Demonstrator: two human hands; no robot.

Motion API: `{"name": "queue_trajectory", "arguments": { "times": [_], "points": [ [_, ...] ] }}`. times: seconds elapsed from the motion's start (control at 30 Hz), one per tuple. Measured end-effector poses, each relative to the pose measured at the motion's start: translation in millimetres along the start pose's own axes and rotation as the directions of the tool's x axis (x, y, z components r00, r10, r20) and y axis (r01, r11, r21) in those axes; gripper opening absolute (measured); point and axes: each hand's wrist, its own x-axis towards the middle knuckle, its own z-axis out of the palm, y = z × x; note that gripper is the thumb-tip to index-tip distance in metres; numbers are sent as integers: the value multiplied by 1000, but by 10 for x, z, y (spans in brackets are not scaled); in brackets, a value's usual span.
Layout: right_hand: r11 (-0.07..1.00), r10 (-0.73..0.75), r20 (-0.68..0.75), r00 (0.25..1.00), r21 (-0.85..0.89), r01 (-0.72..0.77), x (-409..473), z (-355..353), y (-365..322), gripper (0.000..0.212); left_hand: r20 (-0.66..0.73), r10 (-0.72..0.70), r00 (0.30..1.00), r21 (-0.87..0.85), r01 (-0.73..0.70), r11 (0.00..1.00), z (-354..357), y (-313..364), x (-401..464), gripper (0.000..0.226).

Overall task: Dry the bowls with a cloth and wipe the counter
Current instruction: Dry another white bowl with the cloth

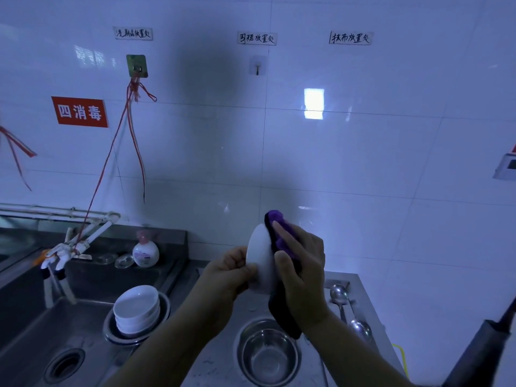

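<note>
Left hand (pixel 227 270) grips a white bowl (pixel 261 258) on edge; right hand (pixel 303 263) presses a purple cloth (pixel 282 233) against it, stacked bowls (pixel 137 310) at eight o'clock.

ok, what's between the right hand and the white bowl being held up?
In the head view, the purple cloth: the right hand presses it against the white bowl, which the left hand holds on edge.

The picture is dim with a strong blue-violet cast. A bright rectangular glare patch (pixel 313 103) reflects off the glossy tiled wall (pixel 363 152), and a broad soft shadow (pixel 206 68) darkens the tiles above the hands. Straight tile lines bow toward the edges from wide-angle distortion. The sink (pixel 36 325) at lower left is murky and slightly soft.
</note>
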Motion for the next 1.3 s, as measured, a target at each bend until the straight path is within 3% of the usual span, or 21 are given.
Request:
{"name": "queue_trajectory", "arguments": {
  "times": [0.07, 0.23, 0.33, 0.47, 0.6, 0.67, 0.77, 0.83, 0.93, 1.1, 1.3],
  "points": [
    [993, -61, -7, 998, -104, 60, -66, 32, -2, 54, 9, -13, 1000, 14, 13, 1000, 3, -3, -7, 34],
    [976, -47, -31, 998, -213, 39, 6, 63, -47, 35, 13, -8, 1000, 139, 6, 990, 48, -35, -19, 24],
    [991, 131, 18, 991, -20, -130, 138, 18, -93, 35, 42, 19, 999, 151, -26, 988, 45, 16, -37, 24],
    [897, 345, 78, 935, 264, -353, 210, -88, -83, 39, 31, 35, 999, 95, -38, 995, 34, 65, -38, 32],
    [805, 477, 22, 879, 391, -447, 65, -42, -53, 34, -14, 33, 999, -174, -35, 984, 56, 71, 2, 28],
    [811, 477, -12, 879, 391, -435, -1, -6, -29, 30, -48, 22, 999, -286, -34, 958, 68, 59, 27, 28],
    [905, 370, -52, 928, 245, -347, -17, -14, 5, 33, -73, -4, 997, -337, -20, 941, 83, 47, 46, 30],
    [983, 185, -109, 977, 4, -186, -8, -51, 17, 33, -78, -23, 997, -334, -4, 942, 96, 43, 47, 31],
    [953, -140, -99, 985, -282, 107, 8, -103, 54, 38, -81, -46, 996, -360, 14, 933, 121, 26, 55, 35],
    [876, -362, -10, 932, -346, 336, -64, -143, 133, 34, -109, -61, 992, -413, 11, 911, 154, 41, 95, 33],
    [846, -436, 107, 893, -289, 448, -150, -312, 304, 28, -144, -89, 986, -428, 19, 903, 92, 44, 145, 25]
  ]
}}
